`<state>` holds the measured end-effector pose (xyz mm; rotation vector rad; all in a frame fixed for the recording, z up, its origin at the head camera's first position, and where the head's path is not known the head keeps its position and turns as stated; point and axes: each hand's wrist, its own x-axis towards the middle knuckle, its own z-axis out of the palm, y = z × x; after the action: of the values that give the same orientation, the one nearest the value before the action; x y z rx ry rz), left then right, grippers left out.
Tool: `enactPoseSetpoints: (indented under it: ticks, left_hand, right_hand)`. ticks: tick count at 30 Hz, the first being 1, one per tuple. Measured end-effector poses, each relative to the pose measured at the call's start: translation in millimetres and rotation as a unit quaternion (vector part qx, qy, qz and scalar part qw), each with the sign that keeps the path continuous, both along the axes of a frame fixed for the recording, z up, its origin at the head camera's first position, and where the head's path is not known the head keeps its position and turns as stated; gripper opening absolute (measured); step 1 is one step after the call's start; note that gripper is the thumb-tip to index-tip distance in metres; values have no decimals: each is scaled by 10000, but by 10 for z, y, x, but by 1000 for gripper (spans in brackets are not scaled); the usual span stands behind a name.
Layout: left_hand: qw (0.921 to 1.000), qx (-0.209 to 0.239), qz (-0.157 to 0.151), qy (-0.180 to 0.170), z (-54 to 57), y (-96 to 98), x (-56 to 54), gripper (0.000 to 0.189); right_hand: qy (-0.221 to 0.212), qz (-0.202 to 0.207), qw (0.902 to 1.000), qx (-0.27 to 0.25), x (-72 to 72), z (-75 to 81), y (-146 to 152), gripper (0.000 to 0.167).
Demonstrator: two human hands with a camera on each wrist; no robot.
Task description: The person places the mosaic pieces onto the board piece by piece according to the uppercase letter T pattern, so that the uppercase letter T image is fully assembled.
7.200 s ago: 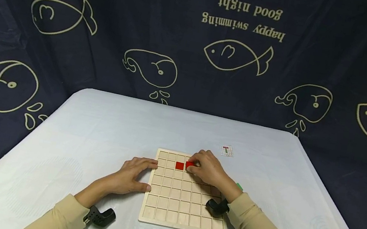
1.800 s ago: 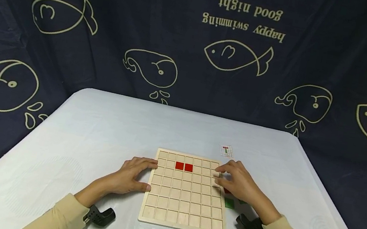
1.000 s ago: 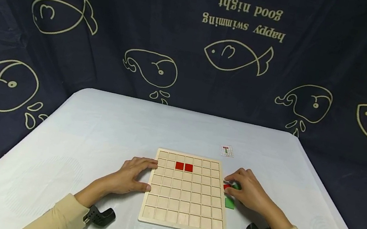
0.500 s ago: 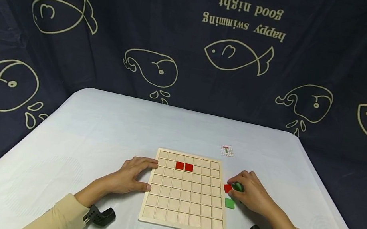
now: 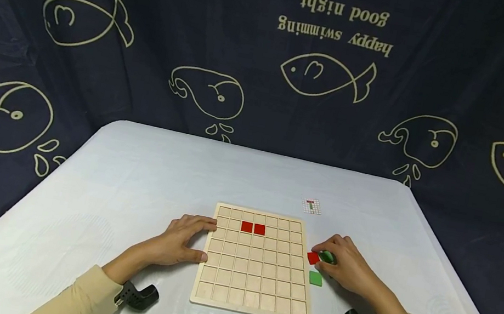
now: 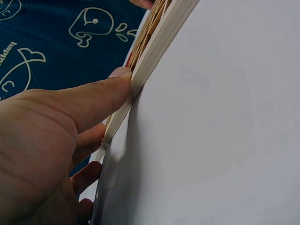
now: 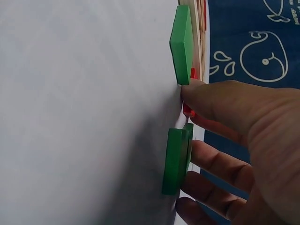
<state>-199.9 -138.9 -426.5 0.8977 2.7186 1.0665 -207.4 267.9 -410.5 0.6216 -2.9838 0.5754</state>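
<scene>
A wooden grid board (image 5: 252, 304) lies on the table with two red square tiles, the left tile (image 5: 247, 227) and the right tile (image 5: 260, 229), side by side in its second row from the far edge. My left hand (image 5: 180, 242) rests against the board's left edge, thumb (image 6: 105, 96) and fingertips touching the rim. Off the right edge, my right hand (image 5: 346, 264) has thumb and index finger at opposite sides of a loose red tile (image 5: 313, 259). Green tiles (image 7: 174, 161) lie under the curled fingers, partly hidden. Another green tile (image 5: 315, 279) lies nearer me.
A small printed pattern card (image 5: 311, 206) lies beyond the board's far right corner, showing a red and green T shape on a grid. A white cloth covers the table (image 5: 156, 163). Behind it hangs a dark blue curtain (image 5: 259, 114) with fish and whale drawings.
My right hand has set the second red tile into the board, released it and moved right to the loose tiles, closing on another red one. My left hand has stayed at the rim.
</scene>
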Motion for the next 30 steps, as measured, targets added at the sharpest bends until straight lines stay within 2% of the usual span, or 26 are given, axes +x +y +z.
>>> enactPoseSetpoints:
  ticks: [13,30]
  left_hand:
    - [9999,35,53,118,-34,5,-9,62]
    - [9998,21,31,210,-31,12,-4,61]
  right_hand:
    - [-10,41,10000,-55,-28,-37,21,22]
    - [-66,-28,10000,-38,-42,2,8,22]
